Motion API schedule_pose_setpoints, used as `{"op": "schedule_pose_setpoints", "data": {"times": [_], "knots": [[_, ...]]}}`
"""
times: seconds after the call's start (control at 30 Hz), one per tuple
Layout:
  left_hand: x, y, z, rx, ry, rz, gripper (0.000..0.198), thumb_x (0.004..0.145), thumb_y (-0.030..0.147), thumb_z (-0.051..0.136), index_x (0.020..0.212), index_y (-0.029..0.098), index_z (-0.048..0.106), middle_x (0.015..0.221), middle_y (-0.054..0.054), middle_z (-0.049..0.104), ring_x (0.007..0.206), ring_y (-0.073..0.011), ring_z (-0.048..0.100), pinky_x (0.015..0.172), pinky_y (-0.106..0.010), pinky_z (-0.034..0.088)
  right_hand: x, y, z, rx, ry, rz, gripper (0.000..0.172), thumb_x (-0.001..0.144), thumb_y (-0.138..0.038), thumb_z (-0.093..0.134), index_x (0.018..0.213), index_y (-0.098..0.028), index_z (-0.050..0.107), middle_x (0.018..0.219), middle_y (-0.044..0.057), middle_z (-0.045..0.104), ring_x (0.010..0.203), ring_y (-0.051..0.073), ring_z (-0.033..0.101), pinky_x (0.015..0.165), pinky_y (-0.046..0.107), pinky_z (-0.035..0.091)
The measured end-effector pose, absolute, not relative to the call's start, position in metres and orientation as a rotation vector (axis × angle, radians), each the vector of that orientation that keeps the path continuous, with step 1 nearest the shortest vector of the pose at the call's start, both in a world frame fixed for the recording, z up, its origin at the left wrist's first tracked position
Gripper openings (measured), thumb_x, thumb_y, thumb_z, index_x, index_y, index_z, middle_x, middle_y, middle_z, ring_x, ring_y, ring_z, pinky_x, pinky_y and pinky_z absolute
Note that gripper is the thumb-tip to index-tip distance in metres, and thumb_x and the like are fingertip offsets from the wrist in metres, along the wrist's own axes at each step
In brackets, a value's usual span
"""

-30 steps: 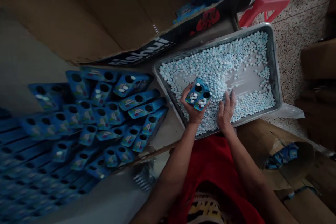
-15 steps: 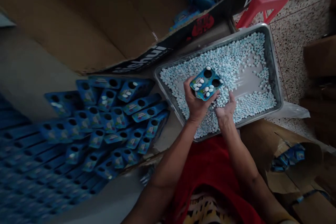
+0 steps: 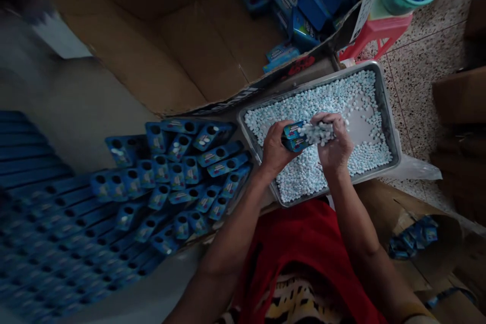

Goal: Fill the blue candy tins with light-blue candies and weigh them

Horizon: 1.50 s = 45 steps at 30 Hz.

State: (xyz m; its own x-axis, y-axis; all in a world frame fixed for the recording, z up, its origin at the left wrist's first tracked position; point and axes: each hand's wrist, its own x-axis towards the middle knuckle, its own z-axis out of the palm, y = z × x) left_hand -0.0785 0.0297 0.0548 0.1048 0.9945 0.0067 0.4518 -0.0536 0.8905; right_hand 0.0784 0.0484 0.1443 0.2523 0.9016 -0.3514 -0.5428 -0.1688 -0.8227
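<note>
My left hand (image 3: 276, 154) is wrapped round two blue candy boxes (image 3: 293, 143) held side by side over the tray. Against their tops my right hand (image 3: 337, 147) cups a handful of pale blue and white candies (image 3: 319, 133), fingers curled over them. The candies cover the boxes' round holes. Beneath both hands lies a grey tray (image 3: 396, 144) spread with loose candies (image 3: 299, 177), its bottom showing at the right. Left of the tray stand several more blue boxes (image 3: 176, 174) with round holes on top, a few with candies lying on them.
A large cardboard box (image 3: 182, 68) with blue boxes inside rises behind the tray. A teal bucket (image 3: 395, 2) of shiny blue pieces sits on a pink stool (image 3: 379, 35). At lower right is an open cardboard container (image 3: 375, 195) with small blue packs. Dense rows of blue boxes (image 3: 68, 243) fill the left.
My right hand has risen from the loose candies with a handful and turned it against the box tops. My left hand has tilted the boxes toward it. The camera view has shifted.
</note>
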Motion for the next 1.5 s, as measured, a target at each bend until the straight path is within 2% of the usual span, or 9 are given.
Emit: {"op": "schedule_pose_setpoints", "data": {"times": [0.23, 0.37, 0.63, 0.87, 0.97, 1.1, 1.2, 1.3, 1.5], "knots": [[-0.096, 0.033, 0.053, 1.627, 1.286, 0.810, 0.072, 0.067, 0.026, 0.094, 0.132, 0.029, 0.064, 0.129, -0.004, 0.074, 0.119, -0.0298, 0.073, 0.103, -0.042, 0.059, 0.065, 0.060, 0.150, -1.167, -0.435, 1.326, 0.044, 0.094, -0.072, 0.062, 0.095, -0.030, 0.071, 0.122, 0.004, 0.075, 0.130, 0.027, 0.069, 0.112, 0.052, 0.059], [-0.100, 0.033, 0.037, 1.438, 1.401, 0.986, 0.077, 0.068, 0.044, 0.099, 0.131, 0.028, 0.058, 0.125, -0.004, 0.072, 0.109, -0.0255, 0.075, 0.094, -0.038, 0.062, 0.074, 0.046, 0.148, -1.136, -0.638, 1.467, 0.060, 0.094, -0.085, 0.055, 0.107, -0.031, 0.079, 0.138, 0.003, 0.075, 0.148, 0.028, 0.061, 0.132, 0.056, 0.042], [-0.101, 0.006, 0.020, 1.327, 1.547, 1.086, 0.094, 0.059, 0.061, 0.105, 0.130, 0.026, 0.054, 0.126, -0.008, 0.069, 0.114, -0.0277, 0.074, 0.103, -0.044, 0.061, 0.141, 0.011, 0.070, -1.778, -1.143, 0.976, 0.032, 0.090, -0.057, 0.080, 0.107, -0.029, 0.080, 0.145, 0.008, 0.070, 0.146, 0.030, 0.055, 0.135, 0.062, 0.029], [-0.122, -0.013, 0.020, 1.394, 1.404, 1.002, 0.089, 0.069, 0.058, 0.101, 0.137, 0.028, 0.051, 0.140, -0.012, 0.068, 0.130, -0.0312, 0.072, 0.113, -0.050, 0.060, 0.137, 0.088, 0.029, -1.936, -1.863, 0.642, 0.064, 0.094, -0.068, 0.073, 0.143, -0.027, 0.068, 0.172, 0.014, 0.046, 0.163, 0.043, 0.030, 0.131, 0.070, 0.026], [-0.124, -0.022, 0.024, 1.473, 1.433, 0.941, 0.092, 0.074, 0.051, 0.100, 0.145, 0.028, 0.046, 0.145, -0.014, 0.065, 0.138, -0.0312, 0.068, 0.119, -0.051, 0.057, 0.121, 0.093, 0.022, -2.022, -2.119, 0.538, 0.063, 0.102, -0.066, 0.062, 0.146, -0.020, 0.065, 0.160, 0.021, 0.055, 0.151, 0.045, 0.043, 0.121, 0.065, 0.039], [-0.125, -0.028, 0.027, 1.532, 1.495, 0.926, 0.106, 0.071, 0.048, 0.102, 0.154, 0.028, 0.039, 0.150, -0.016, 0.060, 0.140, -0.0331, 0.065, 0.121, -0.053, 0.056, 0.113, 0.082, 0.022, -2.059, -2.228, 0.714, 0.038, 0.103, -0.048, 0.061, 0.124, -0.018, 0.072, 0.130, 0.020, 0.071, 0.121, 0.037, 0.063, 0.097, 0.046, 0.052], [-0.124, -0.028, 0.024, 1.526, 1.484, 0.944, 0.112, 0.067, 0.051, 0.104, 0.155, 0.029, 0.039, 0.153, -0.016, 0.058, 0.143, -0.0351, 0.064, 0.121, -0.054, 0.055, 0.115, 0.075, 0.029, -2.033, -1.646, 1.161, 0.026, 0.095, -0.046, 0.069, 0.105, -0.022, 0.071, 0.103, 0.010, 0.075, 0.097, 0.028, 0.067, 0.079, 0.037, 0.053], [-0.121, -0.028, 0.020, 1.532, 1.536, 0.903, 0.097, 0.072, 0.048, 0.101, 0.148, 0.026, 0.046, 0.145, -0.014, 0.065, 0.136, -0.0334, 0.068, 0.118, -0.051, 0.057, 0.113, 0.063, 0.048, -1.761, -0.996, 1.557, 0.033, 0.089, -0.058, 0.070, 0.089, -0.025, 0.066, 0.083, 0.002, 0.069, 0.075, 0.019, 0.063, 0.062, 0.030, 0.048], [-0.114, -0.021, 0.027, 1.639, 1.604, 0.901, 0.077, 0.072, 0.031, 0.093, 0.139, 0.026, 0.055, 0.131, -0.010, 0.071, 0.124, -0.0317, 0.072, 0.107, -0.048, 0.060, 0.082, 0.046, 0.107, -1.015, -0.281, 1.859, 0.036, 0.080, -0.057, 0.081, 0.085, -0.026, 0.065, 0.091, 0.002, 0.070, 0.078, 0.017, 0.064, 0.075, 0.034, 0.058]]}}
